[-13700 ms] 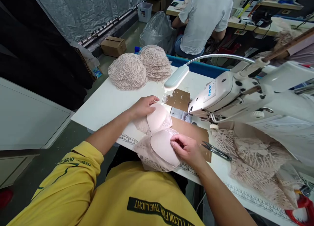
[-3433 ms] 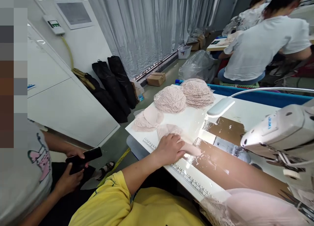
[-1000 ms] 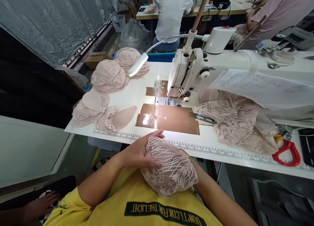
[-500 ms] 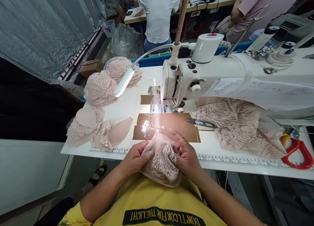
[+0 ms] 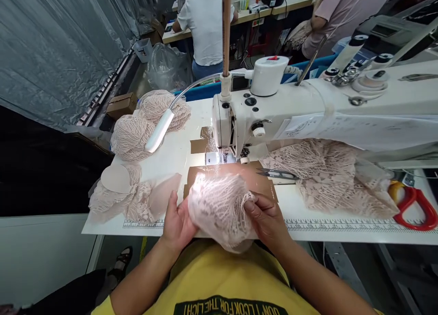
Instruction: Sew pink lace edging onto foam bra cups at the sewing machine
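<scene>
I hold a pale pink lace-covered cup (image 5: pixel 219 210) at the table's near edge, lace side up. My left hand (image 5: pixel 176 223) grips its left side with the fingers tucked under it. My right hand (image 5: pixel 268 219) pinches its right edge, thumb on top. The piece sits just in front of the needle area (image 5: pixel 224 157) of the white sewing machine (image 5: pixel 308 109), on the brown taped patch (image 5: pixel 260 180).
Finished lace cups lie at the table's left edge (image 5: pixel 132 196), with two stacks (image 5: pixel 147 123) behind them. Loose lace (image 5: pixel 328 182), thread snips (image 5: pixel 277 173) and red-handled scissors (image 5: pixel 415 207) lie to the right. A gooseneck lamp (image 5: pixel 159 130) hangs over the table. Other people sit at benches behind.
I have lifted the lace cup from my lap up onto the table edge and spread it out between both hands. My view has shifted slightly right and closer to the machine.
</scene>
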Motion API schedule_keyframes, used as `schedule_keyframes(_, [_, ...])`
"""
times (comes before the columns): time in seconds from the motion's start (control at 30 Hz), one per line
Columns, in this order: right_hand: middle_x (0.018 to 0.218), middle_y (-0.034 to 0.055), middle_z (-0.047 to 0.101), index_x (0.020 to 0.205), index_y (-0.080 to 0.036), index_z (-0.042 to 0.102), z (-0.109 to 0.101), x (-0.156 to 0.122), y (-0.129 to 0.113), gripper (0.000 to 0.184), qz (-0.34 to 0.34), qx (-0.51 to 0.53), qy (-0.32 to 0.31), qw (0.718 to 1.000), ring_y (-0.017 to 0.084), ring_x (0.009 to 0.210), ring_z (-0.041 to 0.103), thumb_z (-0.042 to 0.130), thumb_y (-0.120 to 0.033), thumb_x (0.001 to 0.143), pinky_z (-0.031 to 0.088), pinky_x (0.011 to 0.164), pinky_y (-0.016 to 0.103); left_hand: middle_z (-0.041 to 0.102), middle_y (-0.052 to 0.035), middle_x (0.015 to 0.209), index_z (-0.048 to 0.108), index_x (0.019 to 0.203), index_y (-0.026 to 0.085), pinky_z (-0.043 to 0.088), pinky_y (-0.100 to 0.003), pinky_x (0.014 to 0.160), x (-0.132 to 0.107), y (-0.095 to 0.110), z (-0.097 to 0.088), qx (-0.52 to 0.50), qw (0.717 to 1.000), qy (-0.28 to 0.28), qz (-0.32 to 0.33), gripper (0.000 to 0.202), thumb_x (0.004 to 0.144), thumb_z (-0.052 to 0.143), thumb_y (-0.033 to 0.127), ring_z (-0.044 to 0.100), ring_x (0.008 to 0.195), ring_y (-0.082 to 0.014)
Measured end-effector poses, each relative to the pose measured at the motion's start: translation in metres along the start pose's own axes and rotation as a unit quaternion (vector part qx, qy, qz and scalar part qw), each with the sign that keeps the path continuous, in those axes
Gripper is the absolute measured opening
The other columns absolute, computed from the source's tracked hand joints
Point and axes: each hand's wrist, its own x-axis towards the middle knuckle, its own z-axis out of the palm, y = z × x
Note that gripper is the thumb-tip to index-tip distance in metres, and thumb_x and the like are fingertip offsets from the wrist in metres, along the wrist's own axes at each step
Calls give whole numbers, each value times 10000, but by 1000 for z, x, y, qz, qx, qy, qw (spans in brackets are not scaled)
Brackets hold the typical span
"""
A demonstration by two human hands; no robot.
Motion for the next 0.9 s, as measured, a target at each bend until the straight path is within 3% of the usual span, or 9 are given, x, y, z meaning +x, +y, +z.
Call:
schedule_keyframes(0.13, [616,-3,528,602,-196,638,8,2,6,291,10,-31,0,999,135,592,457,713,-437,748,412,567,270,589,-150,1263,500,1313,124,455,-360,961,-6,-8,10,-55,994,-75,-64,707,758,665,529,555,1162,-277])
schedule_keyframes(0.27, [560,-21,532,574,-186,633,23,3,5,285,69,14,1,997,109,532,433,772,-411,680,387,510,247,679,-98,1092,573,1235,136,476,-342,917,-3,-18,26,2,999,-29,-41,605,646,706,91,625,1027,-253])
schedule_keyframes(0.37, [605,-23,596,616,-201,658,23,5,3,247,80,112,50,989,114,580,495,814,-392,623,446,582,246,704,-58,885,671,1047,144,502,-265,741,-4,-21,18,46,998,-14,-45,467,593,727,46,650,798,-181])
schedule_keyframes(0.43, [616,-26,610,614,-208,659,17,8,-1,237,65,142,89,984,112,600,519,833,-368,597,470,622,244,655,-35,661,695,802,120,460,-215,596,-11,-14,3,114,989,-70,-57,149,660,738,118,588,597,-116])
schedule_keyframes(0.5, [648,-22,633,652,-215,672,11,9,-5,224,60,139,101,983,114,610,540,832,-364,601,483,630,243,570,-23,512,613,563,108,410,-200,518,-20,2,-12,213,956,-189,-70,215,727,719,197,509,487,-84])
schedule_keyframes(0.6, [731,-2,674,792,-220,712,6,7,-12,215,78,77,19,994,134,647,582,792,-374,665,497,630,255,651,-75,687,645,685,120,455,-236,584,-32,36,-20,342,898,-276,4,183,806,658,258,577,606,-129])
schedule_keyframes(0.63, [766,6,685,848,-220,721,7,6,-14,220,82,45,-28,995,143,672,596,771,-371,696,499,638,261,670,-85,820,666,833,144,480,-255,664,-33,46,-18,374,894,-237,75,131,811,656,273,604,728,-155])
schedule_keyframes(0.73, [867,25,709,982,-229,728,15,2,-20,233,57,-50,-160,984,168,769,626,692,-354,788,499,683,272,514,-119,1326,527,1285,215,406,-359,998,-31,60,-3,519,823,-109,204,682,668,801,307,479,1200,-269])
schedule_keyframes(0.9, [909,3,716,1042,-274,713,21,2,-23,213,-10,-146,-222,964,151,782,636,622,-303,851,486,698,250,610,-56,910,627,1058,133,468,-247,679,-18,40,7,497,850,-136,106,367,781,696,362,571,763,-156])
